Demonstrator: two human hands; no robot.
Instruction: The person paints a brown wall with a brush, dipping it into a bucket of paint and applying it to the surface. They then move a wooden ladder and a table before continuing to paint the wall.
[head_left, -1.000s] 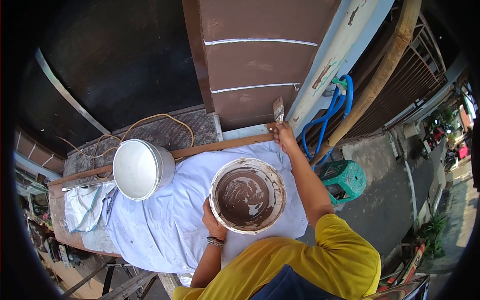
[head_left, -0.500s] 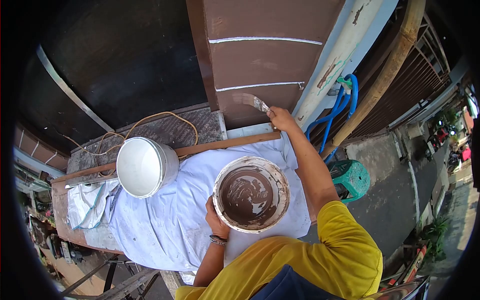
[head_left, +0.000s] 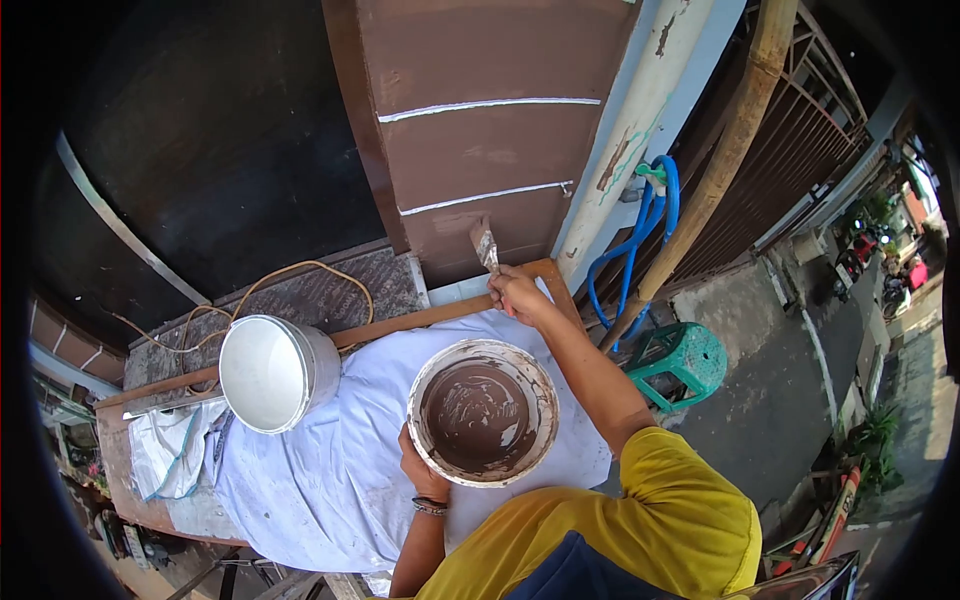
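A white bucket [head_left: 325, 365] is standing at the left of the frame. At lower centre, a worker's left hand [head_left: 424, 468] is gripping the side of a paint bucket [head_left: 543, 425] holding brown paint [head_left: 478, 415]; above it, the right hand [head_left: 517, 294] is pointing a paintbrush [head_left: 486, 247] at the brown wall [head_left: 455, 150]. A green stool [head_left: 695, 358] is standing at right.

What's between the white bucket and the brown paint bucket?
In the head view, only rumpled pale cloth lies between the white bucket and the paint bucket. The left hand is at the paint bucket's near-left side, just off that line.
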